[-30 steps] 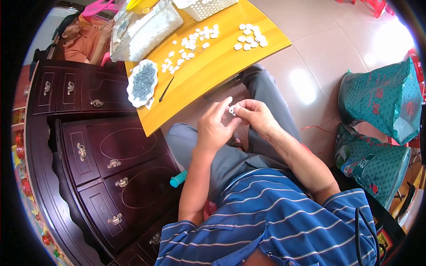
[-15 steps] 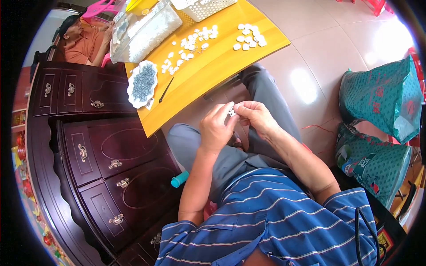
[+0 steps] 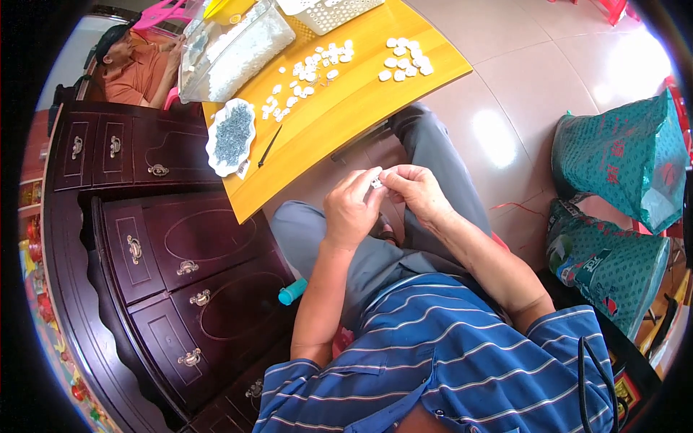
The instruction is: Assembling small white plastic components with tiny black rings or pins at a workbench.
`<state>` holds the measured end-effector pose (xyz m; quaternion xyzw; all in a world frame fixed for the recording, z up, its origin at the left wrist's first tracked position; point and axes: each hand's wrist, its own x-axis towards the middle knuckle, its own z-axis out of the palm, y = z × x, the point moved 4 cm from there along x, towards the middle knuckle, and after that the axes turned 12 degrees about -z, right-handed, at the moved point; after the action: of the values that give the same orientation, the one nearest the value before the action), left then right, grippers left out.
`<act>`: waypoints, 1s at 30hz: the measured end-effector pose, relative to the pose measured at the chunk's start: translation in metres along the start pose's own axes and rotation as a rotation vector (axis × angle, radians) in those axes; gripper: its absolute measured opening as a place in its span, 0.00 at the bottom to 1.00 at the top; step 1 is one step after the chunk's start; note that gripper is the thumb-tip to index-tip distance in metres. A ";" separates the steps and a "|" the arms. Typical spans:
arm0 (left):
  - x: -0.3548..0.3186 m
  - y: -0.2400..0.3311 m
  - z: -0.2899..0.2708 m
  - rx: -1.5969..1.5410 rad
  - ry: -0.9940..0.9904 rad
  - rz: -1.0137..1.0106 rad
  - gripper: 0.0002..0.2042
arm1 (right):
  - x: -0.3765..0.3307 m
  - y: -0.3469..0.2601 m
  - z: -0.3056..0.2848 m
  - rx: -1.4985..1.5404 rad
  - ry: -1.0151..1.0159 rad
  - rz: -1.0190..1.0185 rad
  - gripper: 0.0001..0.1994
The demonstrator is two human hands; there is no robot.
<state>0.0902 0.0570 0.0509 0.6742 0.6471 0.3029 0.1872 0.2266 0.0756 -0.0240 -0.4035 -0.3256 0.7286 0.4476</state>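
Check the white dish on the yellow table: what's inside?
The white dish holds a heap of small dark grey metal pieces, too small to identify. The heap hides the dish's bottom. A thin dark tool lies beside it on the yellow table.

A yellow wooden table [image 3: 339, 123] carries two scattered groups of small white pieces [image 3: 307, 72] [image 3: 406, 61], a white dish [image 3: 231, 136] of grey bits, perhaps screws, a thin dark tool [image 3: 270, 146], a clear plastic bag [image 3: 234, 50] and a white basket [image 3: 328, 11].

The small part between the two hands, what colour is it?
White; the small part shows best in the head view.
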 end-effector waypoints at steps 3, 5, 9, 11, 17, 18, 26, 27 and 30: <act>0.001 0.001 0.000 -0.001 0.005 0.015 0.14 | 0.000 0.001 -0.001 0.000 0.004 -0.004 0.08; 0.001 0.001 0.000 0.002 0.010 0.023 0.14 | 0.000 0.001 -0.001 -0.003 0.011 0.000 0.08; 0.003 0.003 -0.001 -0.005 0.004 0.023 0.14 | -0.001 0.001 0.000 0.007 0.044 0.000 0.07; 0.004 0.005 -0.001 -0.004 0.007 0.031 0.14 | -0.001 0.000 0.000 0.010 0.044 0.005 0.07; 0.007 0.008 0.000 -0.013 0.004 0.049 0.13 | -0.002 -0.001 -0.002 -0.007 0.071 -0.012 0.07; 0.008 0.008 0.000 -0.014 0.003 0.054 0.13 | -0.002 -0.001 -0.002 -0.012 0.076 -0.008 0.07; 0.011 0.008 0.002 -0.051 0.005 0.085 0.12 | -0.003 -0.008 0.000 0.006 0.080 -0.057 0.08; 0.011 0.007 0.003 -0.079 0.006 0.059 0.12 | -0.003 -0.008 0.000 0.001 0.087 -0.051 0.08; 0.012 0.004 0.004 -0.147 -0.008 -0.012 0.12 | -0.001 -0.006 -0.001 0.021 0.082 -0.086 0.08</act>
<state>0.0954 0.0687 0.0526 0.6558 0.6265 0.3458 0.2407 0.2297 0.0773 -0.0196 -0.4142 -0.3164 0.6948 0.4956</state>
